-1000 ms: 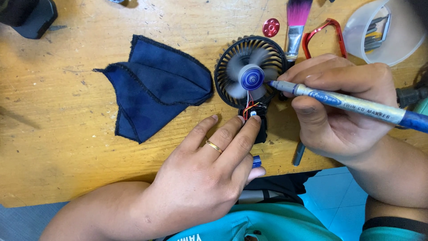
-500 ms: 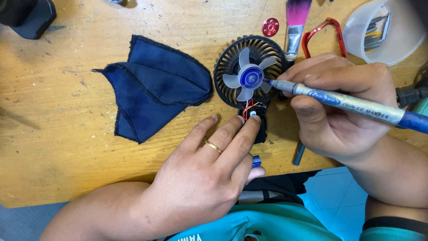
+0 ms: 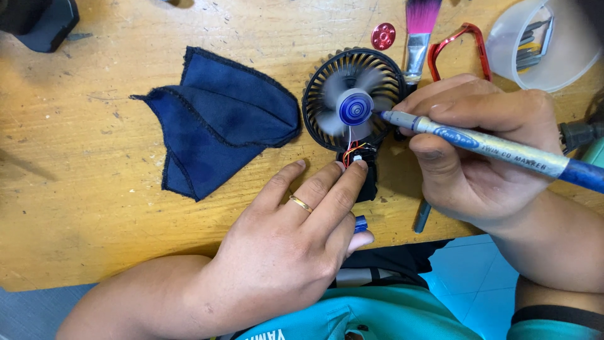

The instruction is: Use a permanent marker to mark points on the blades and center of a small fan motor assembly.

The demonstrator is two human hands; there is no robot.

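Blades of fan (image 3: 352,99) now blurred, spinning again. Right hand (image 3: 478,151) clamped on marker (image 3: 491,146), tip at hub. Left hand (image 3: 296,245) fingers flat, pressing wires (image 3: 352,151).

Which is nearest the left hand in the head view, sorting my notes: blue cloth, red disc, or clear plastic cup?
From the left hand:
1. Blue cloth, just up-left of the fingers.
2. Red disc, top centre beyond the fan.
3. Clear plastic cup, far top right.
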